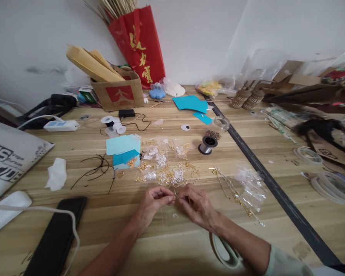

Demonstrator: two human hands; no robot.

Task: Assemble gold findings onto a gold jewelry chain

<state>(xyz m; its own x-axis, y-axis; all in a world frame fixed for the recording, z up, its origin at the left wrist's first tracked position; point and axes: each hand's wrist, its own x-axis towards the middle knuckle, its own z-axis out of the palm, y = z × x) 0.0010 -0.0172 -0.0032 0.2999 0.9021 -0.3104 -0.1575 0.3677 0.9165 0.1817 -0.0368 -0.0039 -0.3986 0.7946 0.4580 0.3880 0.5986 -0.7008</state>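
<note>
My left hand (156, 201) and my right hand (196, 204) are close together above the wooden table, fingertips almost meeting. Each has its fingers pinched; a thin piece with a small ring (175, 185) shows between them, and I cannot make out its details. Fine clear thread seems to hang below my left hand. Just beyond the hands lie loose silver beads (177, 174) and gold beads (164, 178), with small clear bags around them. A few tiny clear pieces (175, 215) lie between my wrists. Green-handled scissors (225, 253) are partly under my right forearm.
A wire spool (208, 145) stands beyond my right hand, and gold chains (232, 189) lie to its right. Blue cards (123, 145) and black cords (99, 168) are on the left. A black phone (57, 234) is at the lower left. A dark strip (254, 165) crosses the table.
</note>
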